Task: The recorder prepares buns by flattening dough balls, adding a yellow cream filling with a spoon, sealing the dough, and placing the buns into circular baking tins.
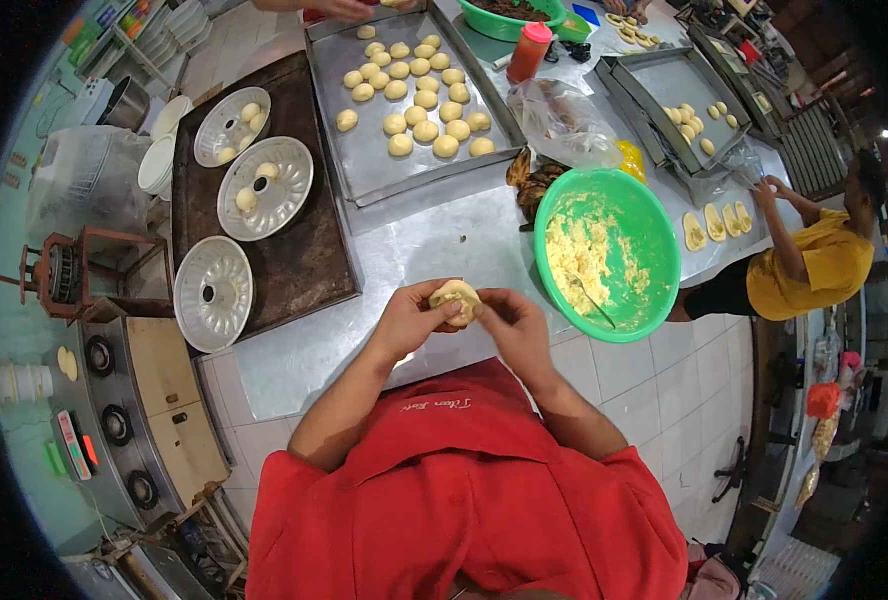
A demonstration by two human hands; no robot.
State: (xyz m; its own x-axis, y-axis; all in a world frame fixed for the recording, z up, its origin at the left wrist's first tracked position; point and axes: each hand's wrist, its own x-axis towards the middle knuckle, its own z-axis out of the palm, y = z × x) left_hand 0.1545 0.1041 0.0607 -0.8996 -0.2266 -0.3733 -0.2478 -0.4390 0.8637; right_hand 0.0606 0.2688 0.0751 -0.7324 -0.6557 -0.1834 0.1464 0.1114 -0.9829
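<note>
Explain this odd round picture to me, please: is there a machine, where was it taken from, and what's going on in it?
There is no robot here, just a person with bare hands. The camera sits on their head and looks down, and its very wide lens bends straight edges near the rim. The red clothing at the bottom is the wearer's own.

The left hand and right hand both hold a small piece of dough at the near edge of a metal table.

On the table, a green bowl holds a yellow crumbly mixture. A metal tray carries dough balls; a dark tray carries three fluted ring pans. At right, another person works beside flat dough pieces.
</note>
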